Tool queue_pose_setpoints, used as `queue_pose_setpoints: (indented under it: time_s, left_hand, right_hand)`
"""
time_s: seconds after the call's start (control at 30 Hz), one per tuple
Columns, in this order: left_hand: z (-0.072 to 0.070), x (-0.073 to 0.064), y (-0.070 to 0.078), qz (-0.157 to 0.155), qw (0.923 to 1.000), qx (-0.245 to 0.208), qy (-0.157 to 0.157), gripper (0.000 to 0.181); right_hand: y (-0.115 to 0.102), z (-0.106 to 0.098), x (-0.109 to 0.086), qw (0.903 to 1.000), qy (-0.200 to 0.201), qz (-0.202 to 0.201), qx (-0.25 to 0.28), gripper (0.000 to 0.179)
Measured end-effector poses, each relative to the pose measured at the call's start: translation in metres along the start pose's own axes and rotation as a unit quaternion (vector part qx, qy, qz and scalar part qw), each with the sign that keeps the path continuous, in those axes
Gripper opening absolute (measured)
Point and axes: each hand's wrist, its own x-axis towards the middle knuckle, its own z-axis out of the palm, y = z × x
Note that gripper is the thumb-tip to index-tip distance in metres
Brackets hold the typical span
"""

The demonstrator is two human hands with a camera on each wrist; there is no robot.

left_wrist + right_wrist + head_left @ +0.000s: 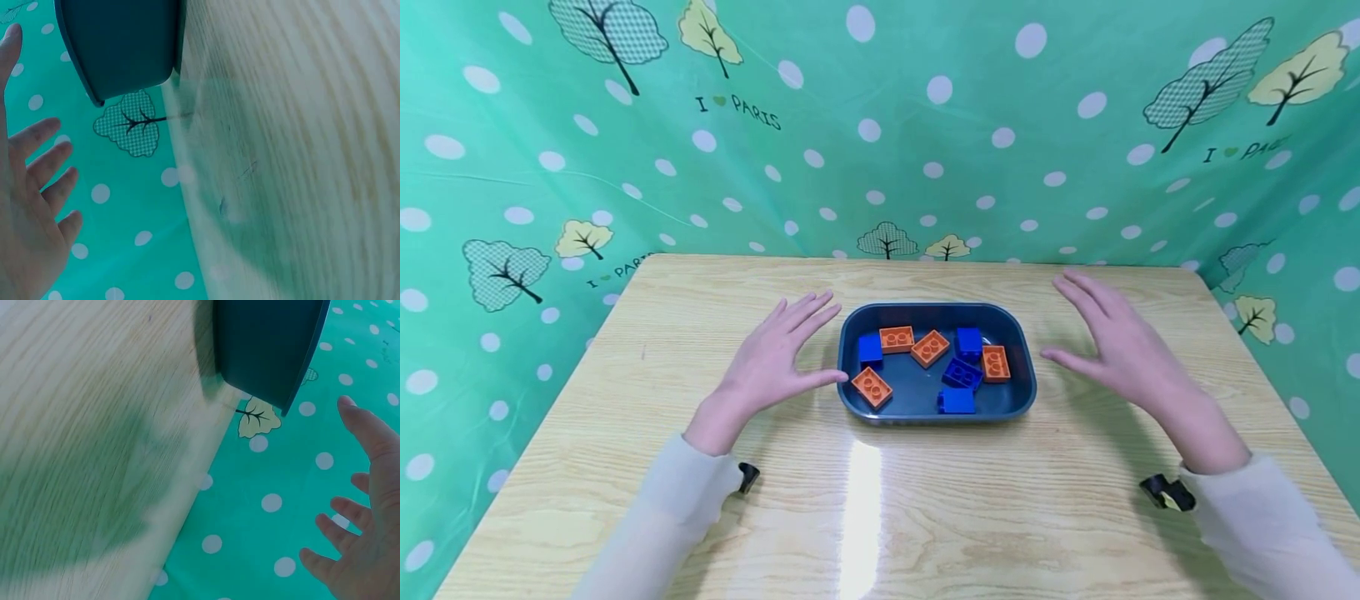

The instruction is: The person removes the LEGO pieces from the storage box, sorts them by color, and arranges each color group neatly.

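Note:
A dark blue-grey plastic tray (917,402) sits on the table, holding several orange building bricks (930,348) and several blue building bricks (957,402). To the tray's left is my left hand (778,354), fingers spread and holding nothing; its thumb tip appears at the rim in the head view, and I cannot tell if it touches. My right hand (1116,346) hovers apart from the tray's right side, fingers extended, with nothing in it. Both wrist views show the tray's outer wall (119,44) beyond the hands; the bricks are hidden there.
The light wooden table (985,517) carries a bright glare streak in front of the tray. A green dotted cloth (925,150) with printed trees hangs behind the table and along its sides. Black wrist mounts (1168,493) show at both sleeves.

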Motion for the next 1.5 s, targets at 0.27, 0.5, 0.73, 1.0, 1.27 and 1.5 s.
queue_pose_setpoints:
  time_s: [0.27, 0.5, 0.73, 1.0, 1.27, 1.5]
  left_hand:
    - [0.005, -0.003, 0.0, 0.005, 0.9998, -0.014, -0.015, 0.093]
    - [0.009, -0.004, 0.001, 0.012, 0.9991, -0.035, -0.02, 0.098]
    - [0.012, -0.005, 0.002, 0.017, 0.9987, -0.046, -0.018, 0.1]
    - [0.014, -0.005, 0.001, 0.01, 0.998, -0.052, -0.035, 0.1]
    - [0.016, -0.004, 0.0, 0.008, 0.9976, -0.059, -0.035, 0.1]
    - [0.016, -0.005, 0.001, 0.005, 0.9967, -0.071, -0.039, 0.1]
  right_hand:
    - [-0.012, 0.004, 0.005, 0.9997, 0.004, -0.018, 0.013, 0.093]
    - [-0.022, 0.009, 0.012, 0.9996, -0.007, -0.024, 0.016, 0.091]
    - [-0.032, 0.014, 0.018, 0.9993, -0.017, -0.025, 0.021, 0.087]
    - [-0.041, 0.023, 0.023, 0.9988, -0.018, -0.042, 0.017, 0.087]
    - [-0.051, 0.03, 0.029, 0.9983, -0.024, -0.047, 0.023, 0.086]
    - [-0.058, 0.036, 0.032, 0.9976, -0.033, -0.055, 0.028, 0.087]
